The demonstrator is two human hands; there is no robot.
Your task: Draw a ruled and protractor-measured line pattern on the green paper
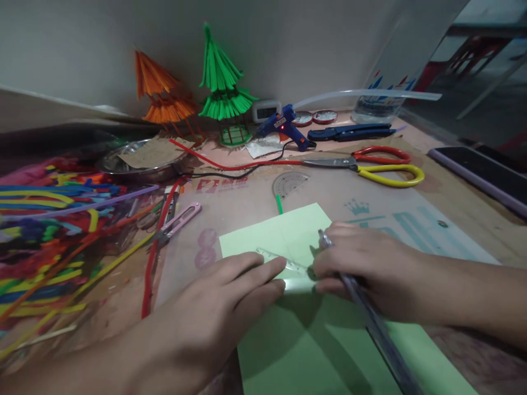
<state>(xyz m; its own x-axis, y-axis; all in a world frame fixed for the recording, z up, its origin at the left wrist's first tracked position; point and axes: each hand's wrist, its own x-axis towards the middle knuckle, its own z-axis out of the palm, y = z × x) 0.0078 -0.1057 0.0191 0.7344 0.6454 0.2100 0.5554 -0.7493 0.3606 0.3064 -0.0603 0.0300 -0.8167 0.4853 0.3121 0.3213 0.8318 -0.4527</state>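
Observation:
A light green sheet of paper [284, 227] lies before me, its nearer part in shadow and a bright raised edge crossing it between my hands. A small clear plastic ruler [294, 267] with markings rests on the paper. My left hand [236, 296] lies flat over the paper, fingers stretched out, fingertips at the ruler's left part. My right hand [362, 269] is closed around a long, slim grey tool [381, 334]. Its metallic tip shows above the fingers and its shaft runs toward the lower right; its exact kind is unclear. The right fingertips are near the ruler's right end.
Red-and-yellow-handled scissors [387, 164], a protractor [290, 185] and a blue glue gun [288, 127] lie beyond the paper. Green [224, 82] and orange [160, 90] pipe-cleaner towers stand behind. Pipe cleaners [45, 230] and pink scissors [177, 222] are left; a phone [481, 175] lies right.

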